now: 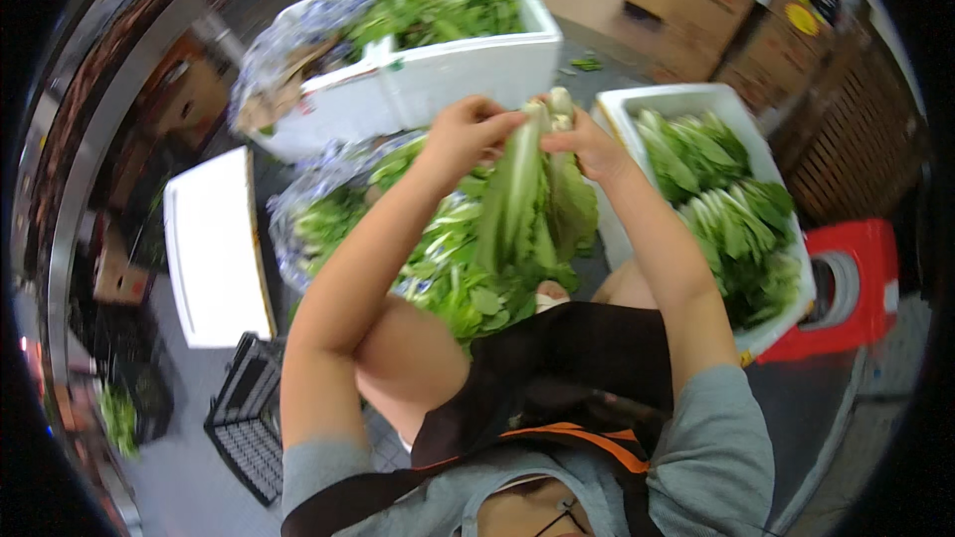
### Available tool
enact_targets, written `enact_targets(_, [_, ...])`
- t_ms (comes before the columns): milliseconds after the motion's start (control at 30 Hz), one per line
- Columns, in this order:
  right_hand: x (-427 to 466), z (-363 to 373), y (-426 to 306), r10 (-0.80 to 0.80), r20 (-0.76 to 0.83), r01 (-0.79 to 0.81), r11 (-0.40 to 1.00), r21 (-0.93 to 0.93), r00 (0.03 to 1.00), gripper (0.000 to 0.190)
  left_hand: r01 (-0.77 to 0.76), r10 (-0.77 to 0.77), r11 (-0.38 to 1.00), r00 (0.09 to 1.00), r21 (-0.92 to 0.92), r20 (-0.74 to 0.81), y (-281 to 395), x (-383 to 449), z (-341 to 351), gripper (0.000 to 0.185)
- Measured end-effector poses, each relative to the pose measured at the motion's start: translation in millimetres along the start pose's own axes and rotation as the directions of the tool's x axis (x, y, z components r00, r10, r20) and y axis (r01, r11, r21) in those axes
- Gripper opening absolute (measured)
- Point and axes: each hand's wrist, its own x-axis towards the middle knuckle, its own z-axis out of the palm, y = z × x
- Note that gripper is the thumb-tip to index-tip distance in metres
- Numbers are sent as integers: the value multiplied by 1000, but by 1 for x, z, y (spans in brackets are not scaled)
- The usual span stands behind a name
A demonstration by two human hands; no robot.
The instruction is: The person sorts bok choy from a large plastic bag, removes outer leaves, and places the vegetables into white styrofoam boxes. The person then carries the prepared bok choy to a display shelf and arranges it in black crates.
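Before me my right hand [588, 143] grips leafy green vegetables [522, 194] by their pale stem ends, with the leaves hanging down. The fingers of my left hand [471, 136] pinch the stalk on the left side of the same greens, close to its base. My hands are only a small gap apart. Under them, a heap of loose greens [448, 261] lies low between my legs, partly on blue-and-white plastic wrapping [287, 212]. My left forearm hides some of the heap.
A white foam box [470, 74] full of greens stands ahead. At right, another foam box [615, 220] holds greens laid in rows, beside a red plastic stool [858, 276]. On the left are a white foam lid [216, 246] and a black plastic crate [242, 440]. Cartons [701, 15] stand far right.
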Motion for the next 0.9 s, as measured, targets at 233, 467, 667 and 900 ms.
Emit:
enact_targets(233, [-117, -92, -169, -354, -326, 209, 890, -406, 876, 36, 172, -173, 981, 985, 88, 0, -50, -12, 5, 27])
enact_targets(467, [-283, -149, -258, -375, -671, -278, 700, -657, 640, 48, 280, -289, 951, 955, 129, 60, -76, 8, 2, 24])
enact_targets(667, [-313, -203, -242, -369, -616, -643, 63, -763, 695, 48, 279, -303, 927, 951, 251, 64, -82, 12, 11, 26])
enact_targets(900, [-338, -221, -185, -81, -898, -653, 658, -374, 433, 49, 315, -350, 915, 930, 253, 107, -99, 19, -5, 26])
